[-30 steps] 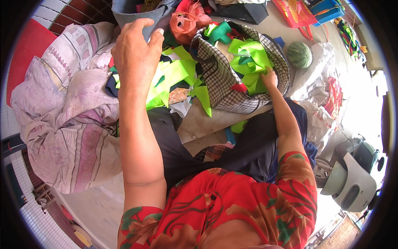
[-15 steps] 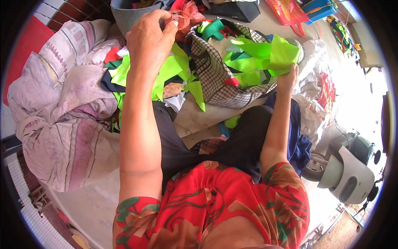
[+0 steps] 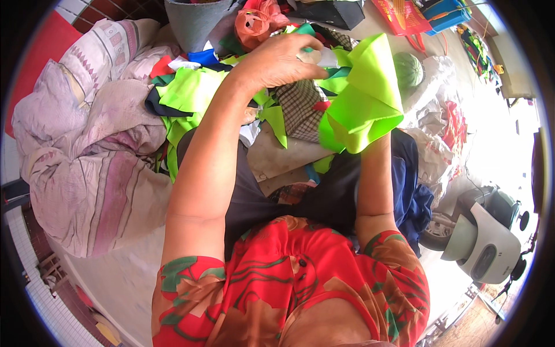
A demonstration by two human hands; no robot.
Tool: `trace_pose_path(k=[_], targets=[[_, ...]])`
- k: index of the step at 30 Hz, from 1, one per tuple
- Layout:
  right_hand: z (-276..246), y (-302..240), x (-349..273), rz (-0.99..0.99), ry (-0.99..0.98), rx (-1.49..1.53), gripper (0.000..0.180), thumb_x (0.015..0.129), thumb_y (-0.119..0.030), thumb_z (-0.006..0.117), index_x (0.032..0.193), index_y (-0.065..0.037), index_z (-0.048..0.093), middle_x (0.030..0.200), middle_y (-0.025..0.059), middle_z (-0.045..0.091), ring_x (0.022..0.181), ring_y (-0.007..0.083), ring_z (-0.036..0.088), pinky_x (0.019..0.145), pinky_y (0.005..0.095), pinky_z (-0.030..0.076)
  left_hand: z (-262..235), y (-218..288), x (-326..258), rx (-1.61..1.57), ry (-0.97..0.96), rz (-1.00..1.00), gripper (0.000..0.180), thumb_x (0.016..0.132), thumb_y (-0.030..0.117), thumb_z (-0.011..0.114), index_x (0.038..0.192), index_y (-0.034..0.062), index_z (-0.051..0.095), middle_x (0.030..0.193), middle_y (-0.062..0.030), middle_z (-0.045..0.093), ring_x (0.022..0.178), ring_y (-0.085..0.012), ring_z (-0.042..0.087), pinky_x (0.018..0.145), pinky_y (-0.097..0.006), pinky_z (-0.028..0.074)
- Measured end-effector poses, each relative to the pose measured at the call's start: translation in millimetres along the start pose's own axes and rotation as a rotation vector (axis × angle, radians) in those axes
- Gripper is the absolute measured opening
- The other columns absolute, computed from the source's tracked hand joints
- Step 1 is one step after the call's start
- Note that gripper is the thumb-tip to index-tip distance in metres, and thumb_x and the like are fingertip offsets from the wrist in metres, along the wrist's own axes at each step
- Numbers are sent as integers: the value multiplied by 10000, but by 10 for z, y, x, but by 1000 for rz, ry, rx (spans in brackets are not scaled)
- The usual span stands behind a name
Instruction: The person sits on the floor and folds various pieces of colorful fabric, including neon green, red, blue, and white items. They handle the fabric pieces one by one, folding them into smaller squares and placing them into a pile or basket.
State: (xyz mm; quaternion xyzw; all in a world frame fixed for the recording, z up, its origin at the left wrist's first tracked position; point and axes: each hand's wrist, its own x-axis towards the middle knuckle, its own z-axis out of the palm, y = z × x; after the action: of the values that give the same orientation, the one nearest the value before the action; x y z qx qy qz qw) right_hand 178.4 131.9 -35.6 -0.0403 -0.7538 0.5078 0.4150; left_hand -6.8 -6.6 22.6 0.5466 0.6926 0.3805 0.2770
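My right hand is hidden behind a neon-green cloth piece (image 3: 370, 87) that it holds up above my right knee; only the wrist shows below the cloth. My left hand (image 3: 280, 61) reaches across to the left of that piece, empty, with fingers curved and the thumb apart. Beneath the left hand sits a checked fabric bag (image 3: 298, 113), partly covered, with green and white scraps in its mouth. Left of the bag lies a heap of cloth scraps (image 3: 188, 89), mostly neon green with some navy, red and blue.
A bundle of pale, pink-striped cloth (image 3: 110, 133) fills the left side. At the back stand a grey bucket (image 3: 199, 26) and a red plastic bag (image 3: 260, 23). To the right are a green striped round thing (image 3: 408, 69), crumpled white plastic (image 3: 430, 144) and a grey-white wheeled machine (image 3: 491, 246).
My right hand has lifted the neon-green piece out from over the bag, nearer to me. My left hand has moved right and toward me, over the bag. A blue scrap now shows on the heap.
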Motion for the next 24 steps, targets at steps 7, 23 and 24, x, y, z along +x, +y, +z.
trace_pose_path(k=[7,23,24], targets=[[290,177,-165,333,231,526,353,871,-135,574,1192,5,525,1080,107,604,974,216,585,829,307,482,72,150,-13,-384,-270,61,522,731,265,755,1157,16,583,1003,-84,654,927,-148,589,856,-278,427],[553,65,-132,714,437,982,245,936,-200,475,1123,-45,504,998,109,611,843,209,614,741,350,518,-122,44,-3,-1022,-241,16,254,868,210,608,1031,16,611,939,-32,655,851,-96,609,818,-227,447],[532,197,-157,662,392,863,239,937,-197,473,1128,-57,504,963,103,613,801,199,613,700,344,522,-115,35,7,-1051,-242,22,242,874,208,601,1026,20,612,940,-35,656,850,-97,612,813,-228,452]])
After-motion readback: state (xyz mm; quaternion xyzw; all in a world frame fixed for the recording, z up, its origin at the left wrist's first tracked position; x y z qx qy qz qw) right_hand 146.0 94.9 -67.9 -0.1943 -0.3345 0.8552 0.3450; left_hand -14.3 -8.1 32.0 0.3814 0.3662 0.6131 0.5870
